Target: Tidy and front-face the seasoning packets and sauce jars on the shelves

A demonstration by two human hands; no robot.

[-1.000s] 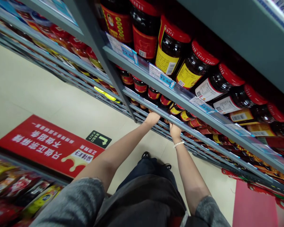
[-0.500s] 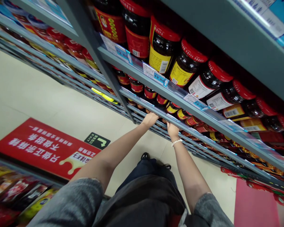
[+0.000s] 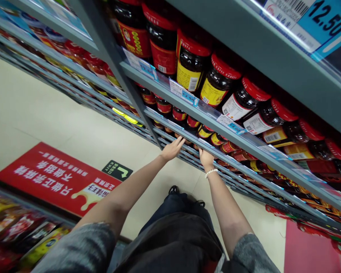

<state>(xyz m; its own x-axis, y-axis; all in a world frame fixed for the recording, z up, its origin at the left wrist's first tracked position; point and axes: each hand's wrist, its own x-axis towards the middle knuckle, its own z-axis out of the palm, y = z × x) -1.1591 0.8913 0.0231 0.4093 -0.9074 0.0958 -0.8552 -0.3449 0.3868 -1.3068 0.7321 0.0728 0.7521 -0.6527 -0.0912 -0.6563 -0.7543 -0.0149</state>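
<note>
Though half-hidden, dark jars (image 3: 178, 113) (red-labelled).

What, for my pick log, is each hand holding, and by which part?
Left hand: open at the shelf rail, holding nothing. Right hand: fingers hidden behind the rail, cannot tell.

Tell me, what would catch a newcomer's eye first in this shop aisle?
Rows of dark glass jars with red lids crowd the grey metal shelves across the upper right. Below them, the left hand, fingers spread, and the right hand, wearing a white bead bracelet, reach to the lower shelves at centre. A big red floor sticker with white lettering lies at lower left.
</note>
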